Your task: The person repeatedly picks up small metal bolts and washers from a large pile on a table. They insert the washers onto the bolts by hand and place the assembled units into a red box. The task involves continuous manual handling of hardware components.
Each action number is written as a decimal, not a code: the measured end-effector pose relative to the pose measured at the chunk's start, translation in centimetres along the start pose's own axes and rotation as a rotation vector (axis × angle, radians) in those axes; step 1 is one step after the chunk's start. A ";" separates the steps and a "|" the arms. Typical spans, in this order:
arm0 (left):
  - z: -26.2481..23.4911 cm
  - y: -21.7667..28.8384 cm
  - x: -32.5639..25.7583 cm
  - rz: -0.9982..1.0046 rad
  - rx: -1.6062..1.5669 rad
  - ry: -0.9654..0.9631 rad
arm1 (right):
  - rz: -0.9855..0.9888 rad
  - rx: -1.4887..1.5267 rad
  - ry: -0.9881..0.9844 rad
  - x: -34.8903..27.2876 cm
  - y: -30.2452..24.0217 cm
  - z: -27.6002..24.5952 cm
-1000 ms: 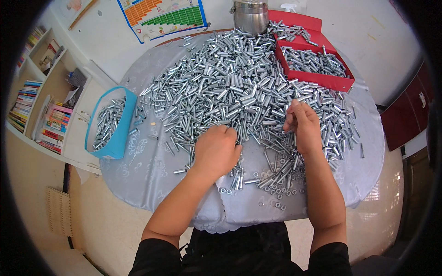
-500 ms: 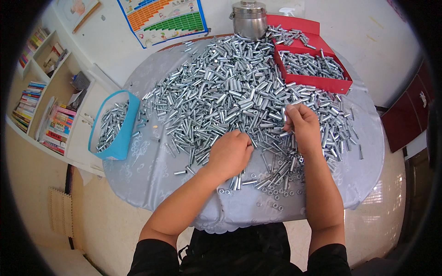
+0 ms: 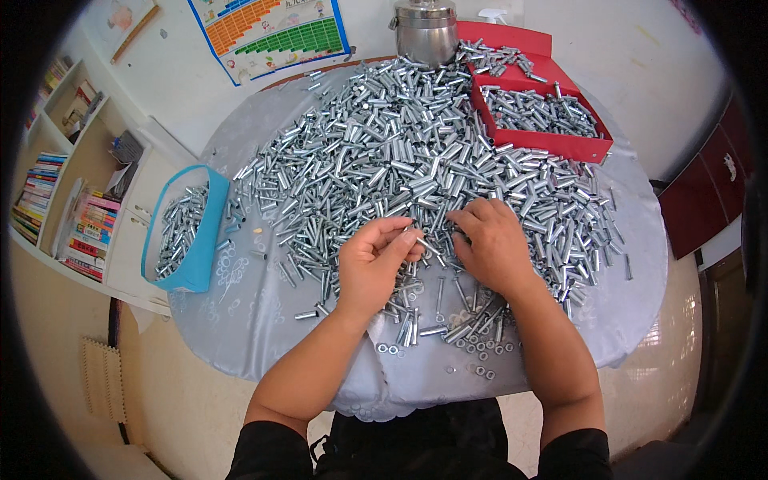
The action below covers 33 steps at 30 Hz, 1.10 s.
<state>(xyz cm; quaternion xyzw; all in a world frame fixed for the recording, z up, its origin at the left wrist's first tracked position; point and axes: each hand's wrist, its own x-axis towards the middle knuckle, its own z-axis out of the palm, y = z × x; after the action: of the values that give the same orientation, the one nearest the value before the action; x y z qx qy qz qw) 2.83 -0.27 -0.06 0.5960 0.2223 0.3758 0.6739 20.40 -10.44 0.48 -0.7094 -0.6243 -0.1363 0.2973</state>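
Note:
A large heap of silvery metal bolts and sleeves covers the middle of the table. At its near edge, my left hand pinches a slim metal bolt between thumb and fingers, the bolt pointing down to the right. My right hand is just right of it, palm down, fingers bent in toward the heap. Whatever those fingertips grip is hidden. Below the hands lie loose bolts, sleeves and several small nuts.
A blue bin holding metal pieces stands at the left edge of the table. At the back right, an open red box is full of bolts, more lying on its lid. Behind the heap is a steel pot. A bookshelf is left.
My right hand has moved left and lower, close to my left hand. My left hand has turned so that its thumb and the pinched bolt show. The view has shifted slightly.

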 end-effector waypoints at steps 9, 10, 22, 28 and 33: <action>0.2 0.5 -0.1 -0.006 -0.183 0.027 | 0.080 0.335 0.144 0.4 -0.6 -0.7; 0.0 0.4 -0.2 -0.010 -0.212 0.031 | 0.264 0.633 0.135 0.3 -0.8 -0.8; -0.4 0.6 0.2 -0.035 -0.287 0.053 | 0.613 1.275 0.052 -0.2 -1.6 -0.5; -0.2 0.3 -0.1 -0.045 -0.161 0.046 | 0.613 1.229 -0.039 -0.3 -2.3 -1.0; 0.4 0.4 -0.7 -0.032 -0.032 -0.028 | 0.636 1.201 -0.060 -0.3 -2.2 -1.2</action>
<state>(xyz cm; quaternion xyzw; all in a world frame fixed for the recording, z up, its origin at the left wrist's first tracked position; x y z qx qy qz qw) 2.59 -1.02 0.28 0.5868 0.2163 0.3603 0.6921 18.40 -11.29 1.82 -0.5739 -0.3606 0.3476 0.6479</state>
